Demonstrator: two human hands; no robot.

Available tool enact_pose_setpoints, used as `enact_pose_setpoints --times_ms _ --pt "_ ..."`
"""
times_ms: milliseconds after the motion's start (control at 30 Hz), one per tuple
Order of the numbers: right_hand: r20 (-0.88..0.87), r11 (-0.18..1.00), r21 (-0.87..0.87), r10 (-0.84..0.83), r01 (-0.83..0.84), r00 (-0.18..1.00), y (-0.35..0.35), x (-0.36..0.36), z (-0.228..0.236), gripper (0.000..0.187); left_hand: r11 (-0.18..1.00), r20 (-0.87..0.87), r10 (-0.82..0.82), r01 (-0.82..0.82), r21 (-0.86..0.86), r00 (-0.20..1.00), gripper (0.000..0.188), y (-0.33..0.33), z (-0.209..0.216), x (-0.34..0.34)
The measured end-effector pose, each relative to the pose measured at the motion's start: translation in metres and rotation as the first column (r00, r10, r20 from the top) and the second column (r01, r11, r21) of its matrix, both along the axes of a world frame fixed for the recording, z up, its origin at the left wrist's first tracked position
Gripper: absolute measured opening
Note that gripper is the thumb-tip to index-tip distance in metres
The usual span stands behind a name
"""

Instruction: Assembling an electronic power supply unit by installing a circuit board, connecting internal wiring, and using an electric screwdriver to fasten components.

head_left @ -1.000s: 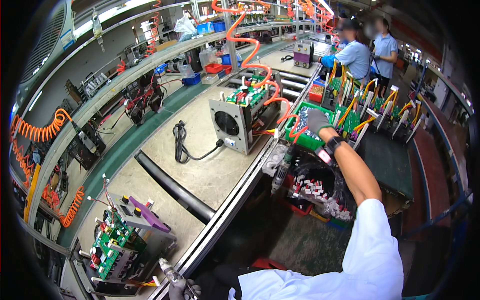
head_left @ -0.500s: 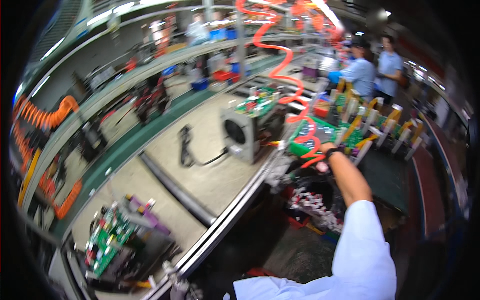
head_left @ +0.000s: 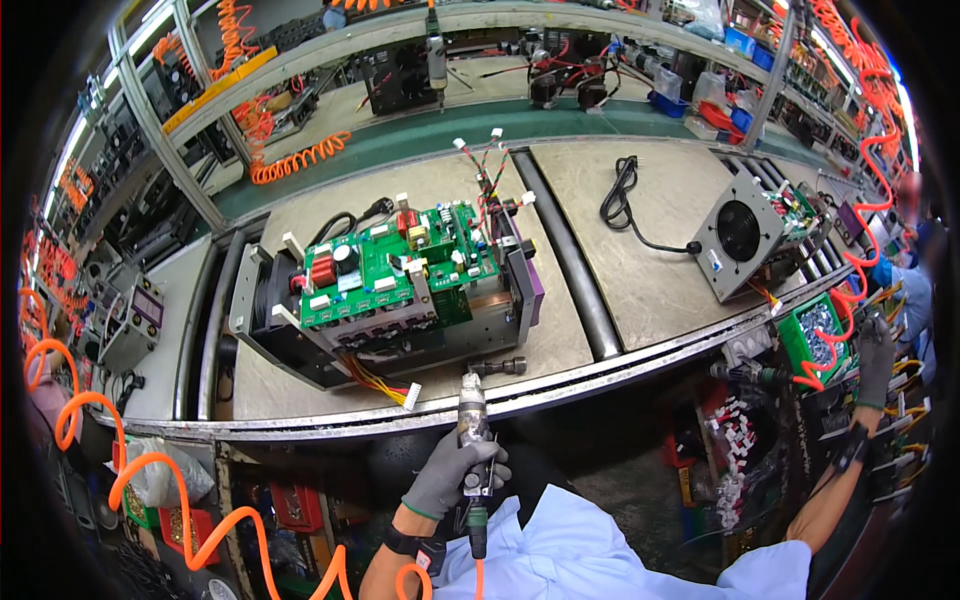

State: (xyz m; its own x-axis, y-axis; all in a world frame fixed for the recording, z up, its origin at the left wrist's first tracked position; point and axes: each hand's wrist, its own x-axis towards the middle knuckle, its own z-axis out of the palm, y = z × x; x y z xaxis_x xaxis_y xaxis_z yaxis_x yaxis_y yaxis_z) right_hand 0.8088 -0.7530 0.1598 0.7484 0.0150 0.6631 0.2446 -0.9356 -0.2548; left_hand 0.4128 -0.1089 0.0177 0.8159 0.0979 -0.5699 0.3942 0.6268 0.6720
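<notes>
Holds with the gray-gloved left grip (head_left: 450, 472) the body of a pneumatic screwdriver (head_left: 473, 425), clamped around it, with its tip turned toward the near edge of the table (head_left: 640, 290). Has an orange air hose (head_left: 480, 576) under the lower end of this tool. Just beside the tip, shows a dark metal cylinder (head_left: 500, 366); cannot tell whether touching or only near. Directly behind, on the table, has a power unit (head_left: 480, 328) with a green circuit board (head_left: 450, 255) on its upper side, and with yellow and red wires (head_left: 368, 376) leading to a white connector (head_left: 411, 397) near the front rail. Stretches the right arm far out to the right, with the gray-gloved right grip (head_left: 877, 365) near a green bin (head_left: 787, 338) of small metal fasteners (head_left: 818, 325); cannot tell whether apart, together or clamped on something. On the right part of the table, has also a second power unit (head_left: 715, 265) with a round black fan (head_left: 739, 231), joined to a black power cord (head_left: 625, 200) lying in a loop.
</notes>
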Motion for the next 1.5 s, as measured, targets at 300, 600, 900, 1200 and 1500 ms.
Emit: enact_pose_setpoints --times_ms 300,600,900,1200,1500 --pt "-0.233 0.372 0.916 0.798 -0.150 0.556 0.363 -0.156 -0.056 0.024 0.973 0.100 0.119 -0.096 -0.210 0.988 0.025 -0.005 -0.001 -0.004" --pt "-0.159 0.263 0.937 0.905 -0.228 0.394 0.527 -0.207 -0.147 0.016 0.935 0.185 0.147 -0.075 -0.347 0.972 0.033 -0.010 0.011 -0.009" --pt "-0.178 0.296 0.947 0.804 -0.123 0.567 0.552 -0.219 -0.162 0.020 0.963 0.149 0.158 -0.119 -0.241 0.976 0.033 -0.006 0.015 -0.005" --pt "-0.260 0.375 0.914 0.835 -0.157 0.484 0.553 -0.215 -0.153 0.025 0.981 0.174 0.122 -0.092 -0.170 0.977 0.032 0.002 0.013 0.000" --pt "-0.283 0.555 0.755 0.756 -0.349 0.590 0.528 -0.192 -0.166 0.021 0.974 0.234 0.207 -0.177 -0.142 0.950 0.018 0.004 0.006 0.033"
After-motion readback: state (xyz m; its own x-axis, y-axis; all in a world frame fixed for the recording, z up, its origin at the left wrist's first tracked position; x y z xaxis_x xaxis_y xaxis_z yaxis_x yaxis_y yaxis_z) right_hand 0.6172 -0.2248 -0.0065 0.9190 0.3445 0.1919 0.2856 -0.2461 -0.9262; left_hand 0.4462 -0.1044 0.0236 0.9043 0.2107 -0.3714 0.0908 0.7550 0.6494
